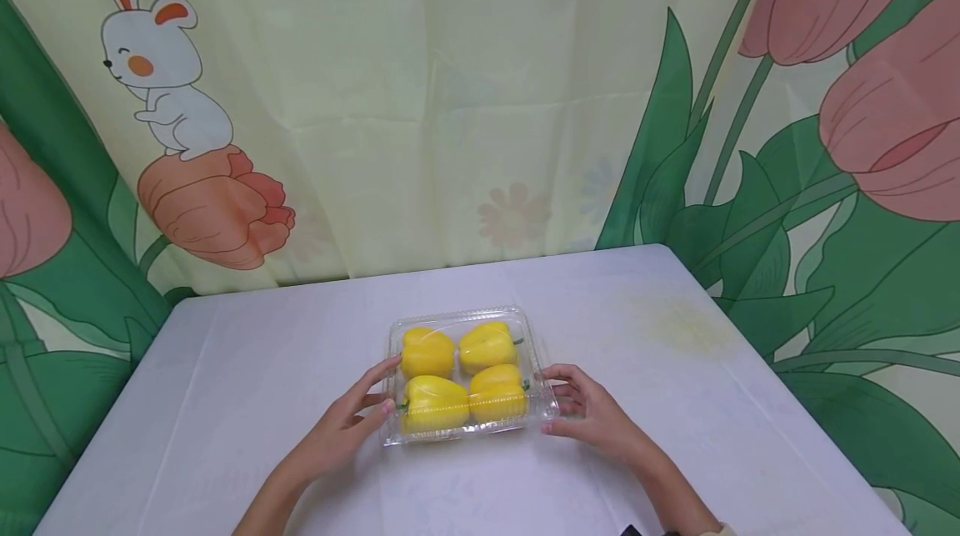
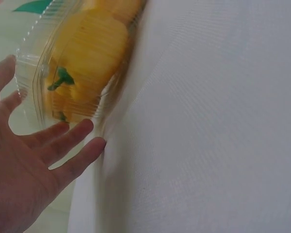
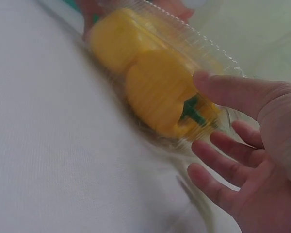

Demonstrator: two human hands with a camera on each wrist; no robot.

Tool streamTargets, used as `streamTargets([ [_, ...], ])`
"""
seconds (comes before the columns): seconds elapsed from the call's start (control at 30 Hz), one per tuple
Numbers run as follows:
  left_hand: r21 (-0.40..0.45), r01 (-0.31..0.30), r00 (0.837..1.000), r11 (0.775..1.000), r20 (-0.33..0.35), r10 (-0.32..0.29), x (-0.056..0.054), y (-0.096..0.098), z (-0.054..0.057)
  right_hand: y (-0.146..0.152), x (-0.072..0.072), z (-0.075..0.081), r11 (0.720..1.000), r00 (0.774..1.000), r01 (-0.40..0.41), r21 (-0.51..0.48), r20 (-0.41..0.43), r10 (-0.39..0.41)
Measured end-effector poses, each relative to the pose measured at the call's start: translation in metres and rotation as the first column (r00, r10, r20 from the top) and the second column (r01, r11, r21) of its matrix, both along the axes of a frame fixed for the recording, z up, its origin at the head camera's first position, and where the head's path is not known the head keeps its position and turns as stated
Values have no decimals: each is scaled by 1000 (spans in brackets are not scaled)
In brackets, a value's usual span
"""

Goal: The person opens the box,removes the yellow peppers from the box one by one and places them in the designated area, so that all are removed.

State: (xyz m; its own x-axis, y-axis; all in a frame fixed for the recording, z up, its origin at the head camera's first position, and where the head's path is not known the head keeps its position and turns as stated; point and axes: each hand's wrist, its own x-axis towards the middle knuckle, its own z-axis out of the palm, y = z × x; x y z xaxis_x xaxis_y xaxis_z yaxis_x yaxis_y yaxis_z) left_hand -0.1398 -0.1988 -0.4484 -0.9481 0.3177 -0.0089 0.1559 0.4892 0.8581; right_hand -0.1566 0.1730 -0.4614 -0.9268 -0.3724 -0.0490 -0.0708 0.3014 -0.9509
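A clear plastic clamshell box (image 1: pixel 453 318) with a ridged rim sits on the white-covered table, its lid down over several yellow bell peppers (image 1: pixel 436 403) with green stems. My left hand (image 1: pixel 337 432) is at the box's left side, fingers spread, fingertips right at its edge. On the opposite side, my right hand (image 1: pixel 592 411) has its thumb and loosely bent fingers close by the box's right edge. In the left wrist view, the left fingers (image 2: pixel 70 143) reach out nearly straight beside the box. The right wrist view shows the right thumb (image 3: pixel 228 90) overlapping the box's side.
The table (image 1: pixel 262 353) has a white cloth cover, with a faint yellowish stain at the right. Behind it hangs a cream curtain (image 1: pixel 360 102) printed with a rabbit, tulips and green leaves. A dark object (image 1: pixel 632 530) shows by the right forearm.
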Motion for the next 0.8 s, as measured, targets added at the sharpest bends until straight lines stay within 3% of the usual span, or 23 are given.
streamTargets([
  [0.33, 3, -28, 999, 1000, 29, 28, -1, 0, -2, 1, 0, -3, 999, 1000, -13, -34, -20, 13],
  [0.57, 2, -6, 1000, 1000, 18, 6, 1, 1, 1, 1, -1, -5, 998, 999, -2, -66, -36, 0],
  [0.8, 9, 15, 1000, 1000, 12, -15, 0, 0, 1, 1, 1, -2, 998, 1000, 18, -56, 2, -18],
])
